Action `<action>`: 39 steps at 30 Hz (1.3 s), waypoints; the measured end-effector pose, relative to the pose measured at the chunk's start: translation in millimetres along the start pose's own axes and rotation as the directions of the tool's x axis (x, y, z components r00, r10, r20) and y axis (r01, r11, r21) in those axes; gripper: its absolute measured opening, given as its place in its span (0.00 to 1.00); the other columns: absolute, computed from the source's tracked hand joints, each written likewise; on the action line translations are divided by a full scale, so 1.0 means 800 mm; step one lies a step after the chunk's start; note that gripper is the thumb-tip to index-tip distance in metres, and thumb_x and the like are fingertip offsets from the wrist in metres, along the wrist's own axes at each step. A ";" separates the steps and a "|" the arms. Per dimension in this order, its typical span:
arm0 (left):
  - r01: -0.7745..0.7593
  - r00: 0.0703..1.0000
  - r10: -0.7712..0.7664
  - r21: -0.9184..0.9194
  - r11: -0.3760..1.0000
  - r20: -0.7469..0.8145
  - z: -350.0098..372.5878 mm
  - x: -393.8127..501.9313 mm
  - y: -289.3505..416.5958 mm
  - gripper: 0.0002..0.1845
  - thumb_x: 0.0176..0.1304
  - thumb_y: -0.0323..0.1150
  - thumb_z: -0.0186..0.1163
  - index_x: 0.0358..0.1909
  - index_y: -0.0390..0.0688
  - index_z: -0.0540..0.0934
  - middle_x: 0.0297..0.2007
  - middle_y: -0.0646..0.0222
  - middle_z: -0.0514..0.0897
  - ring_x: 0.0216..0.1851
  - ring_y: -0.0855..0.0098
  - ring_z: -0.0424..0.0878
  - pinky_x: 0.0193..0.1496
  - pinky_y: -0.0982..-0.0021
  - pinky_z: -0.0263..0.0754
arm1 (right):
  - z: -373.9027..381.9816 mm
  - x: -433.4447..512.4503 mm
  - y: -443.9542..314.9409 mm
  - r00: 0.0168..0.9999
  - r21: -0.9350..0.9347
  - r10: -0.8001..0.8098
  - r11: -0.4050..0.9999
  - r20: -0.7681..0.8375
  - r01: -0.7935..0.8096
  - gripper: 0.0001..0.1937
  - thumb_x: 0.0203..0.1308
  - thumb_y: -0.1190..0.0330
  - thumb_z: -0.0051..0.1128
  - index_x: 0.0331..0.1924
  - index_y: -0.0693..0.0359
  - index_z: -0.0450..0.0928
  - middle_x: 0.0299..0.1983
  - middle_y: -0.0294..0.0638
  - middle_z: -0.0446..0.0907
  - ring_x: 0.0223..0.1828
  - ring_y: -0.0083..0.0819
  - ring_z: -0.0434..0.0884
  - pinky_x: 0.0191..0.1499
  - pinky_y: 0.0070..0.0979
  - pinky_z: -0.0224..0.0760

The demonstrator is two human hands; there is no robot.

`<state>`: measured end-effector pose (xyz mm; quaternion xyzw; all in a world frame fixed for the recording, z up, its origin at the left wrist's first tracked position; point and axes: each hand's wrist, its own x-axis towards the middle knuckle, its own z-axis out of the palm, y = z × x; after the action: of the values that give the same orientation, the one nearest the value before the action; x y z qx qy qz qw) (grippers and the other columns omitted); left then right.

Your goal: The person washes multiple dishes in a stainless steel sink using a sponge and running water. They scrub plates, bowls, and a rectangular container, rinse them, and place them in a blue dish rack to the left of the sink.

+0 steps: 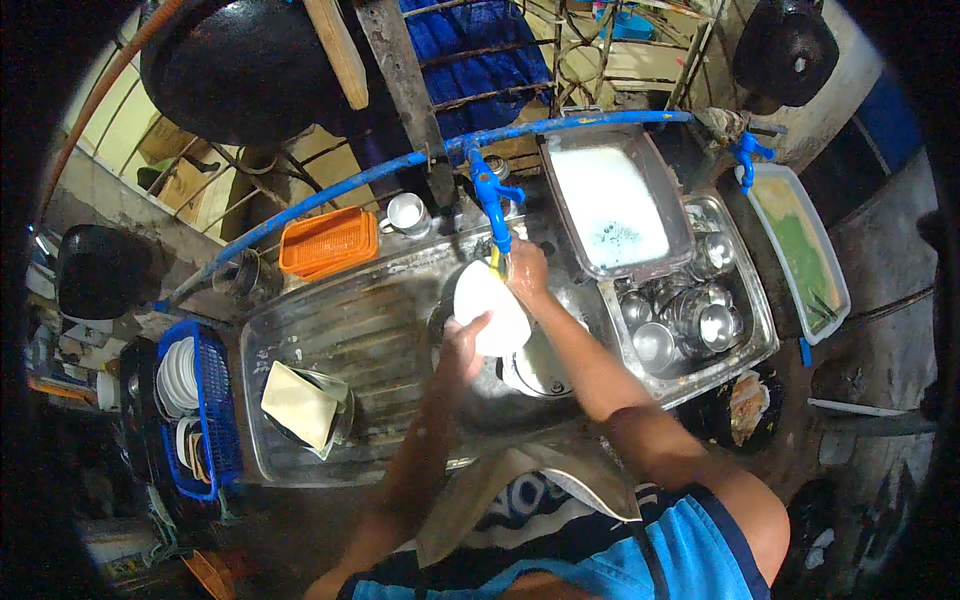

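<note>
A white plate is tilted under the blue tap, above the sink basin. My left hand grips its lower left edge, thumb lying across the face. Close by the tap's outlet is my wet right hand, at the upper right rim of the plate; its fingertips are hidden, so I cannot tell whether they hold anything. Something yellow hangs at the outlet. Below the plate, in the basin, sits a round, shiny dish, partly covered by the plate and my right forearm.
Right of the basin are a tub of foamy water and several metal cups. Stacked square dishes stand on the left drainboard. Behind it are orange baskets and a metal mug. A blue rack holds white plates.
</note>
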<state>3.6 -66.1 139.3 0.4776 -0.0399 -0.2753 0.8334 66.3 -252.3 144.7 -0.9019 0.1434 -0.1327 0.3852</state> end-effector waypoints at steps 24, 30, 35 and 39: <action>-0.066 0.931 0.256 0.569 0.820 -0.260 0.000 -0.050 0.031 0.24 0.73 0.48 0.63 0.55 0.35 0.85 0.43 0.50 0.87 0.46 0.58 0.84 0.53 0.54 0.78 | 0.010 -0.066 -0.043 0.933 0.094 -0.354 0.933 0.061 0.347 0.12 0.71 0.61 0.55 0.44 0.62 0.82 0.43 0.51 0.85 0.44 0.51 0.84 0.45 0.45 0.75; -0.313 0.917 0.166 0.912 -0.266 0.363 -0.129 -0.163 0.049 0.17 0.75 0.41 0.61 0.57 0.43 0.86 0.57 0.56 0.86 0.56 0.54 0.83 0.57 0.53 0.78 | 0.021 -0.104 -0.005 1.000 0.529 0.021 0.848 0.006 -0.021 0.28 0.81 0.51 0.46 0.25 0.64 0.77 0.18 0.40 0.75 0.22 0.32 0.75 0.31 0.39 0.68; -0.063 0.891 0.389 0.914 -0.401 0.232 -0.124 -0.197 0.059 0.18 0.72 0.37 0.61 0.59 0.42 0.83 0.60 0.54 0.83 0.58 0.51 0.81 0.58 0.51 0.78 | -0.170 -0.049 -0.005 0.985 0.121 -0.086 0.987 -0.148 0.104 0.26 0.82 0.51 0.39 0.50 0.68 0.79 0.37 0.55 0.83 0.39 0.50 0.81 0.47 0.45 0.70; -0.151 0.901 0.405 0.987 -0.049 0.158 -0.099 -0.119 -0.023 0.21 0.69 0.36 0.63 0.61 0.39 0.80 0.56 0.49 0.84 0.55 0.49 0.83 0.58 0.51 0.78 | -0.256 0.048 0.094 0.899 -0.241 -0.203 0.964 -0.389 0.113 0.31 0.71 0.43 0.57 0.53 0.69 0.80 0.46 0.63 0.85 0.50 0.56 0.86 0.53 0.47 0.75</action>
<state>-58.3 35.6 100.2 0.9227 -0.2397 0.0524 0.2974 18.0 -450.6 231.3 -0.8985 0.1603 -0.3337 0.2359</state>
